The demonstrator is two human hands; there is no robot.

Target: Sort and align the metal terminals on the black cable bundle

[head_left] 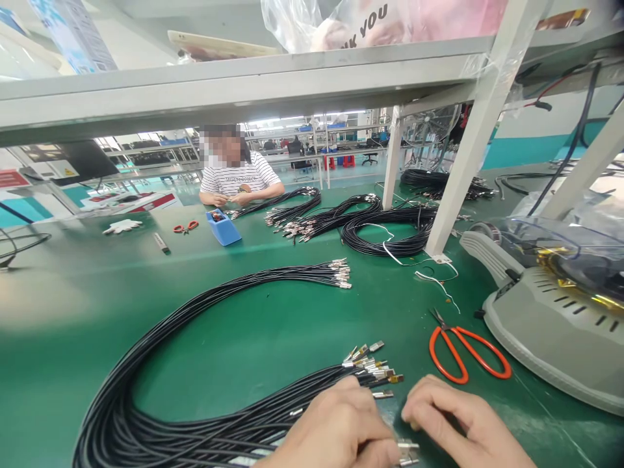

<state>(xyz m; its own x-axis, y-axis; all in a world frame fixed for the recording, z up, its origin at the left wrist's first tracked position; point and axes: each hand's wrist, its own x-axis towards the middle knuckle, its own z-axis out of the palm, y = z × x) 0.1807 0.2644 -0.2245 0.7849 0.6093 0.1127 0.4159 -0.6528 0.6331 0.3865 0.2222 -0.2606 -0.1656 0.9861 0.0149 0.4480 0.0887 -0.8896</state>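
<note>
Bare green mat [273,325] lies open inside the cable loop [146,364]. To the right, scissors [468,354] and the grey machine [556,325] crowd the space; a white post [468,149] stands behind.

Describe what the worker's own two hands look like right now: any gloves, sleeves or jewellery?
Both are bare. The left hand and right hand show no gloves, rings or finger cots. No sleeve cuffs, watch or wrist strap reach into view; only the hands and the start of the wrists show at the bottom edge. Fingernails look short and unpainted.
</note>
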